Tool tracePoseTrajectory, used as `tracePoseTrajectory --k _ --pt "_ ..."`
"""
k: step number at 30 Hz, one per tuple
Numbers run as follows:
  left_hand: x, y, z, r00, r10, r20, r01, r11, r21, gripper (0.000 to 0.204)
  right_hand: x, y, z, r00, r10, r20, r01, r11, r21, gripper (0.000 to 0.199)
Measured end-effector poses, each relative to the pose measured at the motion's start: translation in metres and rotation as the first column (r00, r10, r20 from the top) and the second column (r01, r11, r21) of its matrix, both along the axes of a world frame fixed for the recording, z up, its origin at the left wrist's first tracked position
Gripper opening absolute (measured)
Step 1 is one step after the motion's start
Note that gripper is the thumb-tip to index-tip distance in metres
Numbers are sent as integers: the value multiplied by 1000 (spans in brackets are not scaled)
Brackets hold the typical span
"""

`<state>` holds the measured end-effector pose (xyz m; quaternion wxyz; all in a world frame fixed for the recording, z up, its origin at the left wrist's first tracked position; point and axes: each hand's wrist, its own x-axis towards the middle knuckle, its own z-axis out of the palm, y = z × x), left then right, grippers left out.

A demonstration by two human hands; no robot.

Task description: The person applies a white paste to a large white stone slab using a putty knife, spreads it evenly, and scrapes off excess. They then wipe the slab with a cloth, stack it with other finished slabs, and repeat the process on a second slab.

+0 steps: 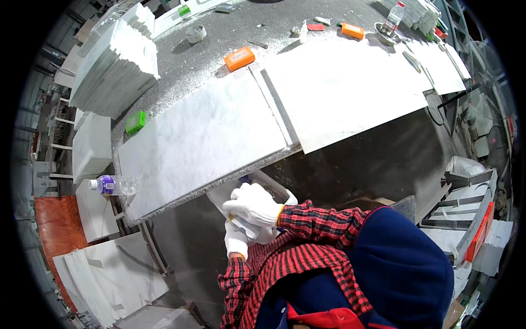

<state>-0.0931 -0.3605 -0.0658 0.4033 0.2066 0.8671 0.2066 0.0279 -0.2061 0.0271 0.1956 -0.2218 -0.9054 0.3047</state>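
Observation:
Both of my hands wear white knitted gloves and meet in front of my body, just off the near edge of a marble slab (pixel 203 126). My right hand (pixel 255 204) lies over the left with its fingers curled closed. Beneath it, my left hand (pixel 236 241) is partly covered; its fingers look bent inward. Anything pinched between them is hidden. Behind the hands, below the slab's edge, a white plastic container (pixel 268 183) shows in part.
A second white slab (pixel 345 82) lies to the right, overhanging the grey dusty bench (pixel 183 63). Orange box (pixel 239 58), green box (pixel 135 122) and plastic bottle (pixel 118 185) sit around the first slab. Stacked tiles (pixel 118 71) rise at the left; more slabs (pixel 115 274) lean below.

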Motion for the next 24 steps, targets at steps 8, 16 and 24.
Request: tracePoseTrajectory --k 8,16,24 --pt "26 13 25 999 34 40 -33 999 -19 60 -29 229 45 948 -300 -108 318 916 246 9" --pt "54 5 42 989 -94 -114 80 989 -126 49 -60 320 3 866 -440 236 368 882 293 24" --pt "55 24 32 989 -115 -90 107 990 -95 50 13 261 -17 962 -271 3 261 928 264 23"
